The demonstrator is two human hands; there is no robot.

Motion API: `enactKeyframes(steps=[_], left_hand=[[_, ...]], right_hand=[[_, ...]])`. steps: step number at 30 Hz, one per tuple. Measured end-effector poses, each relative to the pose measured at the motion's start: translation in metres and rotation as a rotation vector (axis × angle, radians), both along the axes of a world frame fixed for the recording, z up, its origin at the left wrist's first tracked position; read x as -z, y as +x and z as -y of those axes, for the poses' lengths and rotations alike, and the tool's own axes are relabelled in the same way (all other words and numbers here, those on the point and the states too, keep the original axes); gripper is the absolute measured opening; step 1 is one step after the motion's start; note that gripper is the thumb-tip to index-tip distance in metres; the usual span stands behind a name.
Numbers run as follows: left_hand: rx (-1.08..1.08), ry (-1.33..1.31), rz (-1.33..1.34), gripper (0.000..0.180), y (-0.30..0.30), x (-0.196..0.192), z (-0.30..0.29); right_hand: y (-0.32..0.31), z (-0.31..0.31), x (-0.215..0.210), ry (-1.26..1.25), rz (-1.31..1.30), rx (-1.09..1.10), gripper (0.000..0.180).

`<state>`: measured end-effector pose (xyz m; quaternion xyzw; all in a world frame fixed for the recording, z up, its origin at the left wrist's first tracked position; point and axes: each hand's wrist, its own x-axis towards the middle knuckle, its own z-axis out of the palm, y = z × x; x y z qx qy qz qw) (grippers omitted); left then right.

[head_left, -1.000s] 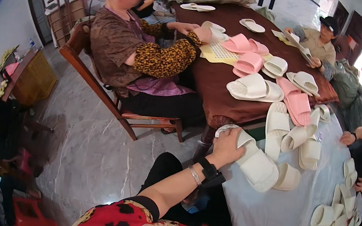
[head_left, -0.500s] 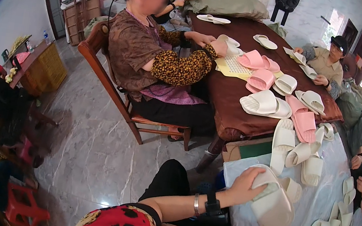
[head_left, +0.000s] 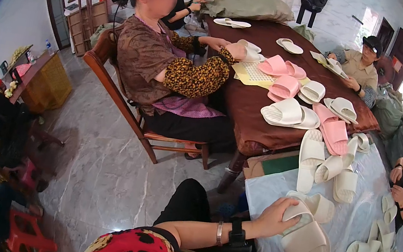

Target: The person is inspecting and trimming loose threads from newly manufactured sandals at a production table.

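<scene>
Fingers (head_left: 289, 208) of the left hand (head_left: 275, 219) clasp one white slipper (head_left: 305, 241).

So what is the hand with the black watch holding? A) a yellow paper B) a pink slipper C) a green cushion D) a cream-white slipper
D: the left hand is wrapped over the end of a cream-white slipper, held above the pale cloth-covered table; the pink slippers lie far off on the brown table.

The person wears a red top with black and cream flowers, dark trousers, and on the left wrist a silver bangle (head_left: 219, 232) beside a black watch (head_left: 237, 231).
</scene>
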<state>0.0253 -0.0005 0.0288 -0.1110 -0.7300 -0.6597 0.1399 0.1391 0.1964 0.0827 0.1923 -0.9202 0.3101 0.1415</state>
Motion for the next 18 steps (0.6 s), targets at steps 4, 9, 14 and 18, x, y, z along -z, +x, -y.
enactKeyframes(steps=[4, 9, 14, 18], left_hand=[[-0.071, -0.056, -0.085, 0.049, 0.004, -0.004, 0.001], [-0.193, -0.141, -0.158, 0.047, -0.008, -0.005, 0.015], [-0.020, -0.299, -0.276, 0.054, -0.012, 0.005, 0.003], [0.372, -0.492, -0.522, 0.064, -0.024, 0.007, -0.053]], right_hand=[[0.002, -0.016, 0.029, -0.068, -0.134, 0.173, 0.023], [-0.005, -0.105, 0.062, -0.213, -0.491, 0.676, 0.021], [0.031, -0.198, 0.037, 0.613, 0.071, 1.577, 0.030], [0.018, -0.200, 0.039, 0.471, -0.119, 1.471, 0.027]])
